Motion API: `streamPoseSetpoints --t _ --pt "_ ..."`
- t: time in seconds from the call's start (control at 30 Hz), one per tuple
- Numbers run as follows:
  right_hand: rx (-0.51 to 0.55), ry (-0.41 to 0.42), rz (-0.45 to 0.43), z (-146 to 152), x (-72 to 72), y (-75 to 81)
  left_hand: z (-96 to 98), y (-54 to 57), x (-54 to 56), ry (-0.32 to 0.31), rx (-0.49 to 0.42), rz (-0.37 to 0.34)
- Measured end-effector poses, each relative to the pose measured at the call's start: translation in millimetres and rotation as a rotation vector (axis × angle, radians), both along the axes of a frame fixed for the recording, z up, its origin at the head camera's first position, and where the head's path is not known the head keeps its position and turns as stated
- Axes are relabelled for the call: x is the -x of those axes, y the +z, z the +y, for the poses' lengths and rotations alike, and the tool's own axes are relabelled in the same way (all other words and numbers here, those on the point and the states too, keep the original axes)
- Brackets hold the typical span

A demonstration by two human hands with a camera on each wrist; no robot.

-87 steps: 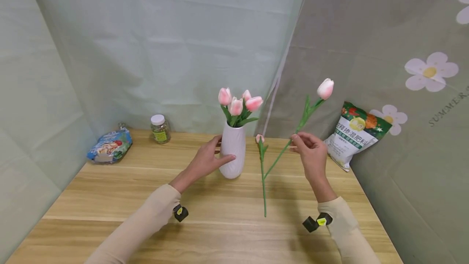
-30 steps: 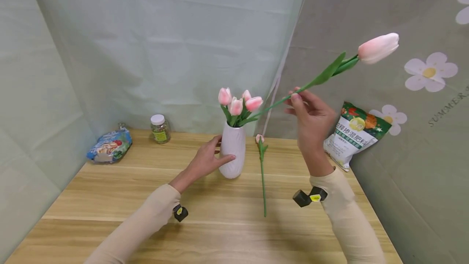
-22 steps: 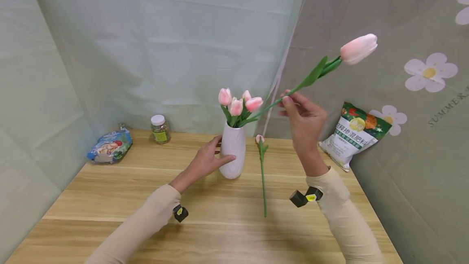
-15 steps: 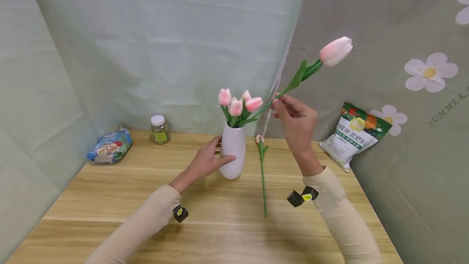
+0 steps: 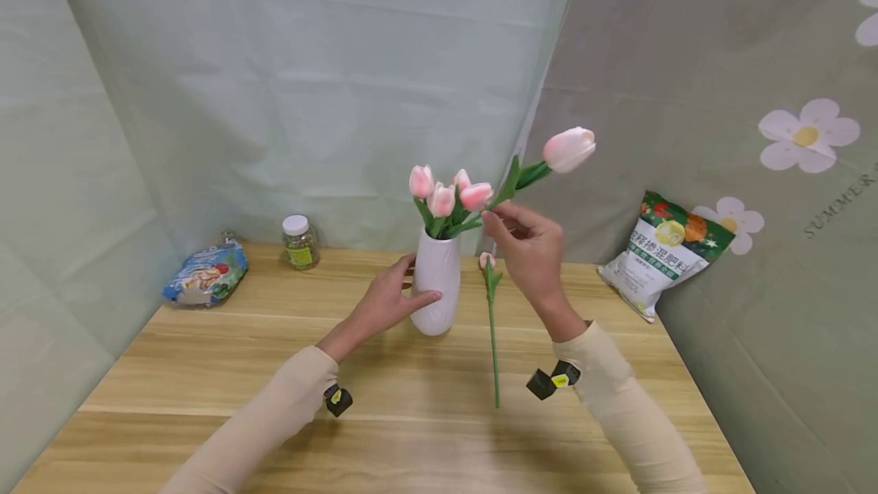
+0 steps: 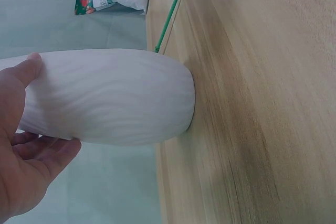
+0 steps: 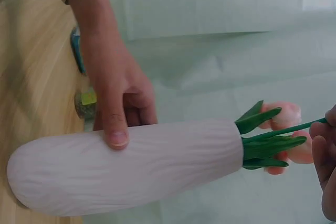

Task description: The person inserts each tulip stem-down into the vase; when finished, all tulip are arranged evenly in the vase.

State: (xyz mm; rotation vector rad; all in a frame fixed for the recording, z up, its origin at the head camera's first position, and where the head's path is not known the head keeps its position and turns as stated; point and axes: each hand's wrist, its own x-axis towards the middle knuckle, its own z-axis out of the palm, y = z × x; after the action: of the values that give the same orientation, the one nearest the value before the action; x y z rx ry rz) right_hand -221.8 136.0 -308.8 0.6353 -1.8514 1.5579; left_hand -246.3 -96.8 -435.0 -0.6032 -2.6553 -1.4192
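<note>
A white ribbed vase [image 5: 437,288] stands upright on the table with several pink tulips [image 5: 442,200] in it. My left hand [image 5: 384,298] holds the vase from its left side, thumb across the front and fingers behind. In the left wrist view the thumb and fingers lie on either side of the vase [image 6: 115,98]. My right hand [image 5: 531,250] pinches the green stem of another pink tulip [image 5: 569,149], its bloom tilted up to the right. In the right wrist view that stem [image 7: 286,130] runs into the vase's mouth among the leaves.
One more tulip [image 5: 492,326] lies on the table [image 5: 411,433] right of the vase. A white-lidded jar [image 5: 299,242] and a blue packet [image 5: 206,273] stand at the back left. A green and white bag [image 5: 661,250] leans on the right wall.
My right hand lifted the tulip off the lying one, brought its stem to the vase's mouth, then moved left and down, sliding the stem in. My left hand has stayed on the vase.
</note>
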Motion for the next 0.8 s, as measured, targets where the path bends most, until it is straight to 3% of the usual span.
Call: streamPoseSetpoints --t 0.2,0.43,0.8 --pt "-0.047 0.020 0.008 -5.9 3.9 -13.8 0.5 0.6 -0.3 0.003 -0.002 0.000" --pt "-0.142 -0.039 0.118 -9.1 8.6 -21.9 0.5 0.1 -0.3 -0.008 -0.015 0.001" --pt "-0.182 -0.088 0.102 -16.3 14.5 -29.6 -0.5 -1.2 0.0 -0.012 -0.023 -0.010"
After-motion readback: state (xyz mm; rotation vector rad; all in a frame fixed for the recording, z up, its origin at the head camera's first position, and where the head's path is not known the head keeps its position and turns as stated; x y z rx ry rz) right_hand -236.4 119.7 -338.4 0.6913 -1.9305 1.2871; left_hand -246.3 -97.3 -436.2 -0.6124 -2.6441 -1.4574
